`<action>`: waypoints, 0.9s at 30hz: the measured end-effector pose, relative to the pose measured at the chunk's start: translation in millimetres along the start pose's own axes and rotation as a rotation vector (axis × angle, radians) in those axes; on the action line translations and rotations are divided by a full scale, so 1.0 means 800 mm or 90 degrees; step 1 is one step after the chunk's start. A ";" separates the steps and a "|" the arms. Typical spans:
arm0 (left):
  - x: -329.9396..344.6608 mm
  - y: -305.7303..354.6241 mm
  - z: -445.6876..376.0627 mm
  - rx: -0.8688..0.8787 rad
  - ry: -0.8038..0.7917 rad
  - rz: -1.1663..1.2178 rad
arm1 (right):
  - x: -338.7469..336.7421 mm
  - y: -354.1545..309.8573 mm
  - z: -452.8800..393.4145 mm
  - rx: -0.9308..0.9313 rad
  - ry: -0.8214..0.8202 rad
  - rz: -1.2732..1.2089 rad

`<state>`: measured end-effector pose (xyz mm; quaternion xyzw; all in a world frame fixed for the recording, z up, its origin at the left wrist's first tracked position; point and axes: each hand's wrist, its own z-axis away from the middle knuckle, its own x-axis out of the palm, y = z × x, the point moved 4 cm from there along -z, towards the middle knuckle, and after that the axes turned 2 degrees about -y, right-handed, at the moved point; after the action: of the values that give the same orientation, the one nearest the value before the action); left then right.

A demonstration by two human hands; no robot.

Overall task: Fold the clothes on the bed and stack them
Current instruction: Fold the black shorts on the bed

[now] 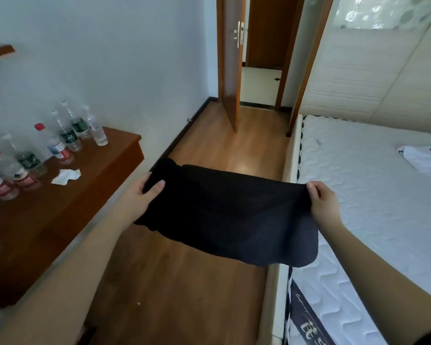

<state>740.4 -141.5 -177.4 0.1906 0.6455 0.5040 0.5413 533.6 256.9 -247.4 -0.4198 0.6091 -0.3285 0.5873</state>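
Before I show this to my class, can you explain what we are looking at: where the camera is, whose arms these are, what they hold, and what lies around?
There is no machine here. One wide camera sits on a person's head and looks forward and down, so the two bare arms are that person's own. The left hand and the right hand each have a grip on one end of a black garment, stretched between them above the wooden floor beside the bed. On the bed's white mattress lies a white garment with dark print. To the left, a wooden table holds several plastic bottles and a scrap of white paper.
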 end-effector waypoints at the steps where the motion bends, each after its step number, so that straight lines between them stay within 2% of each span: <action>1: -0.007 -0.001 -0.012 0.002 -0.010 0.000 | 0.006 -0.005 0.002 0.006 0.012 0.002; 7: -0.011 0.015 -0.090 0.050 -0.084 -0.021 | 0.006 -0.005 -0.003 0.073 0.077 0.034; 10: 0.015 0.025 -0.133 0.086 -0.119 -0.031 | -0.007 0.012 -0.014 0.122 0.107 0.035; 15: 0.067 0.040 -0.201 0.098 -0.136 -0.018 | -0.032 0.029 -0.040 0.137 0.187 0.051; 21: 0.122 0.082 -0.308 0.152 -0.202 -0.060 | -0.060 0.055 -0.119 0.157 0.251 0.039; 27: 0.181 0.133 -0.412 0.149 -0.292 -0.040 | -0.085 0.063 -0.196 0.187 0.293 0.034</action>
<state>365.1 -128.8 -190.1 0.3410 0.5656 0.3527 0.6629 369.2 325.3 -247.7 -0.2282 0.6829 -0.4847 0.4966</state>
